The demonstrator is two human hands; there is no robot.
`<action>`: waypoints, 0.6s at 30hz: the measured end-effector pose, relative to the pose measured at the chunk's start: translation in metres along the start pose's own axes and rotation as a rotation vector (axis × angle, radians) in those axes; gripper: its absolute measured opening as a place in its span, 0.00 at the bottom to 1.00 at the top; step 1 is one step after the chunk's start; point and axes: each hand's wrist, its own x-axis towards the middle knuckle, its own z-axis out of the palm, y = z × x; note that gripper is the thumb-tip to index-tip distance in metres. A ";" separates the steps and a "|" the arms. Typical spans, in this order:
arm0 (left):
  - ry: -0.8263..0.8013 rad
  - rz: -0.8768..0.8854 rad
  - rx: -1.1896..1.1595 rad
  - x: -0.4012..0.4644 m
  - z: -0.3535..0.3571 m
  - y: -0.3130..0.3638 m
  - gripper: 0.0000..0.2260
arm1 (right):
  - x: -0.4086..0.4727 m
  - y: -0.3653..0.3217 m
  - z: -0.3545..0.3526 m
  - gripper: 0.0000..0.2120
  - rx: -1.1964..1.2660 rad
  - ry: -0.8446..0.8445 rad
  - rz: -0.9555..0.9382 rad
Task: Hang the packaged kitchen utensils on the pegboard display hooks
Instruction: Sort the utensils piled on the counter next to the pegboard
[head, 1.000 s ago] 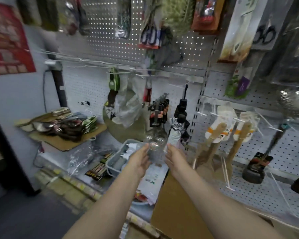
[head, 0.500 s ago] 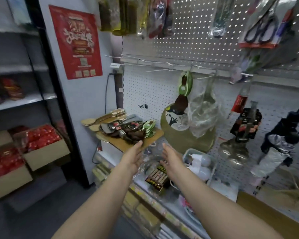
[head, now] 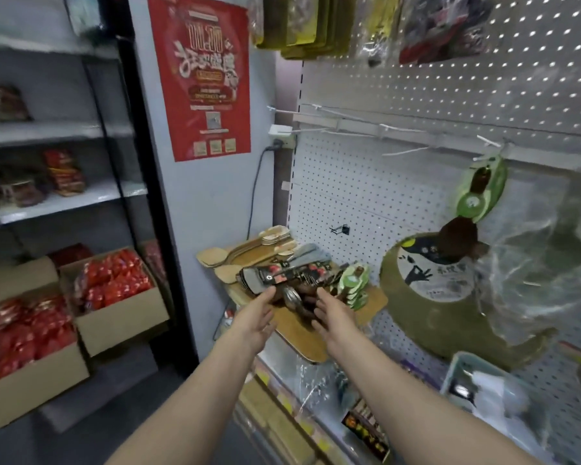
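Note:
A pile of packaged kitchen utensils (head: 282, 275) lies on a cardboard sheet (head: 299, 333) against the white pegboard (head: 366, 189): dark-handled pieces with red labels, wooden spatulas (head: 215, 258) and green avocado-shaped cards (head: 353, 283). My left hand (head: 254, 318) reaches toward the pile with straight fingers, its fingertips at the dark package's near end. My right hand (head: 332, 318) stretches out beside it, fingers straight, just short of the pile. Both hands hold nothing. Bare white hooks (head: 319, 112) jut from the pegboard above.
An avocado-shaped item (head: 480, 189) and an olive cutting board (head: 443, 297) hang at the right beside clear plastic wrap (head: 544, 263). Cardboard boxes of red packets (head: 111, 286) stand on the floor at left. A red poster (head: 203, 75) is on the wall.
The view has swung left and both hands have moved from the hanging items to the utensil pile on the cardboard sheet. They still hold nothing.

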 end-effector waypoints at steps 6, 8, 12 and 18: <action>-0.016 -0.021 0.048 0.085 0.007 0.072 0.06 | 0.079 -0.021 0.067 0.07 0.026 0.019 0.059; -0.019 -0.026 0.064 0.108 0.005 0.085 0.07 | 0.102 -0.020 0.085 0.11 0.005 0.025 0.069; -0.060 -0.055 0.076 0.162 -0.006 0.110 0.12 | 0.146 -0.014 0.115 0.14 -0.014 0.043 0.107; -0.079 -0.095 0.182 0.261 -0.006 0.149 0.10 | 0.206 -0.015 0.163 0.07 0.005 0.086 0.136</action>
